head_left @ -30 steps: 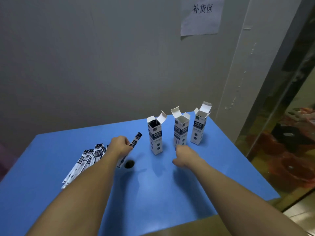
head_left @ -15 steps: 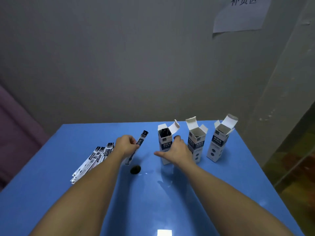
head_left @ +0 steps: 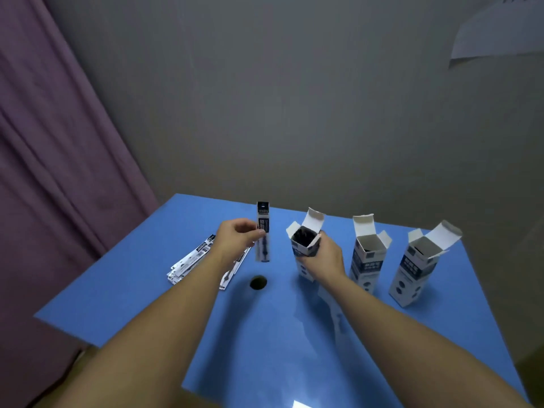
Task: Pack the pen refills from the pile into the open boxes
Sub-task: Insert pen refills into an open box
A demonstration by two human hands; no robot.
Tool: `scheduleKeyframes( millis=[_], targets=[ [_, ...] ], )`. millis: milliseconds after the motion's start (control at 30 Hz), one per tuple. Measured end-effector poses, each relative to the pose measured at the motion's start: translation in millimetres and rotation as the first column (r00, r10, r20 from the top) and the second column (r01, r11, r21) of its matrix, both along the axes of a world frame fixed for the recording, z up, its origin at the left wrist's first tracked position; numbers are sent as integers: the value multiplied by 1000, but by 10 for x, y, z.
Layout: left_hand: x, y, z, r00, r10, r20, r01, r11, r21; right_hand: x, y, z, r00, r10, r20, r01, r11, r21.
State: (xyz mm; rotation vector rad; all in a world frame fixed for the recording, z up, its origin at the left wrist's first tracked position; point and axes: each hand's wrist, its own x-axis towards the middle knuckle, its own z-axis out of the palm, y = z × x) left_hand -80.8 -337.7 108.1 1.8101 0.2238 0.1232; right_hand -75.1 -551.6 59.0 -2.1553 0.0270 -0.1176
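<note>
**Refill held upright beside the first box**

Left of the first box [head_left: 304, 254], the pile [head_left: 192, 260] lies partly hidden behind the left hand [head_left: 235, 241], which pinches one refill [head_left: 263, 231], long axis vertical. The right hand [head_left: 325, 260] grips that box, covering its lower front. Print is unreadable.

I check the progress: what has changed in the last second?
The right hand reached to the nearest open box and gripped it. The left hand turned its pen refill upright, beside that box. The pile and the other two boxes stayed.
</note>
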Motion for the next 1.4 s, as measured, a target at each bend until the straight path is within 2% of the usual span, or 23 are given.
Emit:
scheduleKeyframes(
  millis=[100, 167, 400, 667, 800, 900, 1067, 1267, 1400],
  targets=[
    [-49, -36, 169, 995, 91, 51, -67, 933, -354, -16, -7, -43, 993, 96, 63, -97, 995, 15],
    [-77, -27, 277, 992, 100, 72, -50, 863, -503, -44, 7, -51, 989, 131, 71, -136, 988, 69],
    [-195, -67, 612, 979, 50, 196, 80, 792, -605, 9, 85, 102, 973, 174, 152, -192, 975, 112],
    [-242, -204, 797, 948, -24, 317, 215, 784, -582, 51, 173, 139, 954, 215, 207, -235, 969, 76],
    [-240, -227, 818, 938, -61, 341, 242, 821, -517, 47, 187, 148, 952, 220, 211, -246, 964, 105],
    [-253, -217, 810, 936, -90, 340, 245, 861, -446, 47, 183, 169, 954, 216, 210, -246, 961, 129],
    [-233, -235, 770, 935, -33, 353, 175, 909, -379, 16, 190, 214, 949, 227, 219, -260, 956, 134],
    [-205, -267, 695, 951, -21, 308, 85, 977, -193, -18, 235, 261, 936, 252, 246, -284, 953, 106],
    [-183, -262, 578, 957, -140, 254, 120, 988, 92, -23, 208, 256, 935, 242, 260, -270, 960, 78]
  ],
)
